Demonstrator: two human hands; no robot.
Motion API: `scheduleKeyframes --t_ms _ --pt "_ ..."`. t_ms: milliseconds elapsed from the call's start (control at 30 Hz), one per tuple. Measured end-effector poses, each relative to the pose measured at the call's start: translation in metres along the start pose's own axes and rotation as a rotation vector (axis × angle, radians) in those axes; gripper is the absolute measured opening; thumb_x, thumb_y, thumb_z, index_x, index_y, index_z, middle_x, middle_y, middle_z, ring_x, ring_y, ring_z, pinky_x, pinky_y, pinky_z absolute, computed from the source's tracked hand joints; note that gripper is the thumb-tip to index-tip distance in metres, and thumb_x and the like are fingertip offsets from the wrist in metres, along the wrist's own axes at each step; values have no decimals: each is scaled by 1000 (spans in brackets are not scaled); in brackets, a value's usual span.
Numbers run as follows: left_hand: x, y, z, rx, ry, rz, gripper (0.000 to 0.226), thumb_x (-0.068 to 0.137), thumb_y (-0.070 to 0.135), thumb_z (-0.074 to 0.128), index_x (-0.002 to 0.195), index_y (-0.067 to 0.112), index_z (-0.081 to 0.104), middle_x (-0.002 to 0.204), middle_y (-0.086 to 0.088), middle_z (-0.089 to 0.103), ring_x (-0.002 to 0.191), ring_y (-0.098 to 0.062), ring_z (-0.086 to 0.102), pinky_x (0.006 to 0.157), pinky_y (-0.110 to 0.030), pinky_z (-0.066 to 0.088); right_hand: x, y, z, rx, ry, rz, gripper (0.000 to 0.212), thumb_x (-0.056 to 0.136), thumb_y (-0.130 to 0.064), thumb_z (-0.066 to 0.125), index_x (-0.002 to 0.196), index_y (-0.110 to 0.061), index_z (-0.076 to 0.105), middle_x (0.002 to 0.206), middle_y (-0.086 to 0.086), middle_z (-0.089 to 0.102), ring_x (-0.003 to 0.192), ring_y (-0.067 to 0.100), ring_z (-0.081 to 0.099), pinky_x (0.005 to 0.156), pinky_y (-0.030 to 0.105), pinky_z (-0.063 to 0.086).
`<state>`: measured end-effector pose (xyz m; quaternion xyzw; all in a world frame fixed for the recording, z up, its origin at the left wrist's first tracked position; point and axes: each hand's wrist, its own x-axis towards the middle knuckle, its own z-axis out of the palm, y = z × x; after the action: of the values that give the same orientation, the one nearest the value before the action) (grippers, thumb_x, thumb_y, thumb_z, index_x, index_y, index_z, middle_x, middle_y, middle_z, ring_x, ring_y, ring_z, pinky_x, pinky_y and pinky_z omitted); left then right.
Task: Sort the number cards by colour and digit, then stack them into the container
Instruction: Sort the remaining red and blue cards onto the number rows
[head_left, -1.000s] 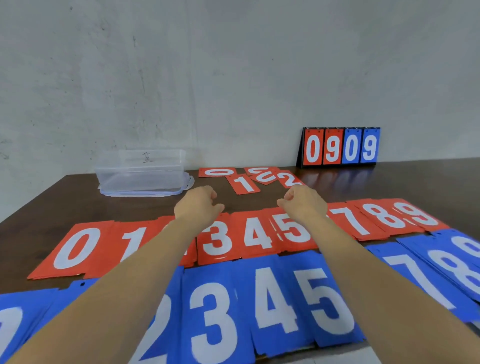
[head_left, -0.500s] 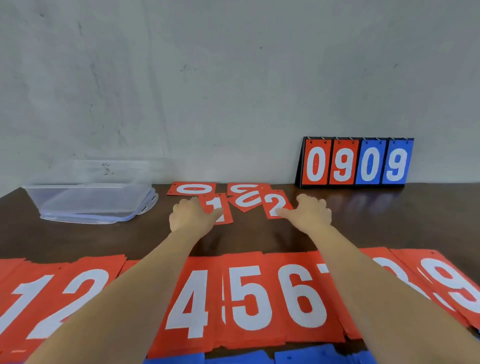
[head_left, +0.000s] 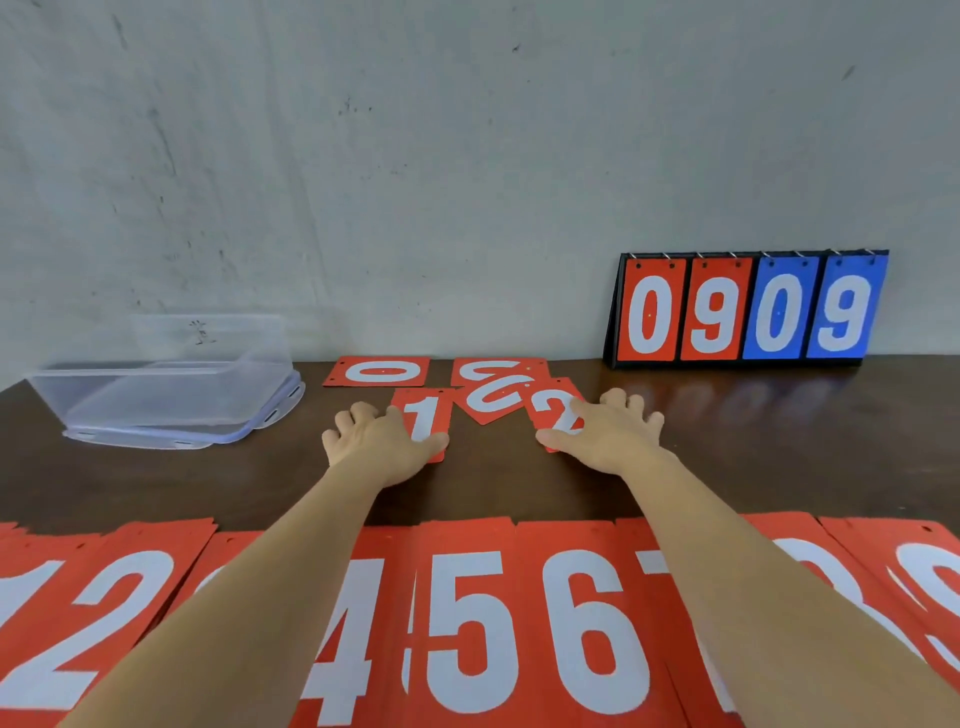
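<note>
Far across the dark table lie several small red cards: a 0 card (head_left: 382, 372), a 1 card (head_left: 423, 415), two overlapping cards (head_left: 491, 397) and a 2 card (head_left: 553, 410). My left hand (head_left: 376, 439) lies flat beside the 1 card, its thumb on the card's near end. My right hand (head_left: 610, 434) lies flat by the 2 card, thumb and forefinger touching it. A row of large red cards (head_left: 483, 618) showing 1 to 9 runs along the near edge under my forearms. The clear plastic container (head_left: 161, 384) stands at the far left on its lid.
A flip scoreboard (head_left: 748, 312) reading 0 9 0 9 in red and blue leans against the grey wall at the far right. Bare dark table (head_left: 779, 457) lies between the far cards and the near row.
Both hands reached forward from the near rows to the small far cards and spread flat on the 1 and the 2. The view moved forward; the blue row has left the frame.
</note>
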<state>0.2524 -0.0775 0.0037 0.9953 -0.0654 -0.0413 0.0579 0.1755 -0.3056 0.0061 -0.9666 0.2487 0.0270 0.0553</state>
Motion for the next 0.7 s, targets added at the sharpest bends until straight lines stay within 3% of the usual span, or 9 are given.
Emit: scheduleKeyframes --t_ms 167,267,367,567,700 --pt "-22 -11 -8 34 -52 41 83 82 74 46 149 27 31 151 -11 29 139 -32 26 109 -45 27 -20 14 -12 150 -69 -52 71 84 -58 62 144 -28 40 148 8 34 139 31 25 110 49 22" --pt "-28 -14 -6 -42 37 -8 84 77 75 53 140 20 42 140 -11 43 132 -31 37 103 -43 34 -21 13 -10 231 16 40 78 82 -64 61 142 -19 39 147 9 37 136 30 32 107 47 29" --pt "-28 -10 -2 -57 73 -38 77 78 73 55 128 16 52 130 -11 49 124 -29 43 99 -42 40 -18 3 -2 161 73 107 80 79 -68 60 136 -15 45 143 12 39 132 30 35 105 44 33" --pt "-22 -4 -5 -97 49 -46 65 80 65 60 123 17 55 121 -7 57 118 -26 48 96 -39 40 -12 -6 -5 214 28 164 73 77 -57 71 132 -15 48 138 11 43 130 29 36 100 42 36" --pt "-23 -1 -2 -191 32 -50 61 82 56 65 128 18 51 119 -5 58 114 -25 53 97 -41 45 -12 -11 -3 263 74 139 77 77 -49 75 137 -15 39 136 10 46 127 28 42 99 41 40"
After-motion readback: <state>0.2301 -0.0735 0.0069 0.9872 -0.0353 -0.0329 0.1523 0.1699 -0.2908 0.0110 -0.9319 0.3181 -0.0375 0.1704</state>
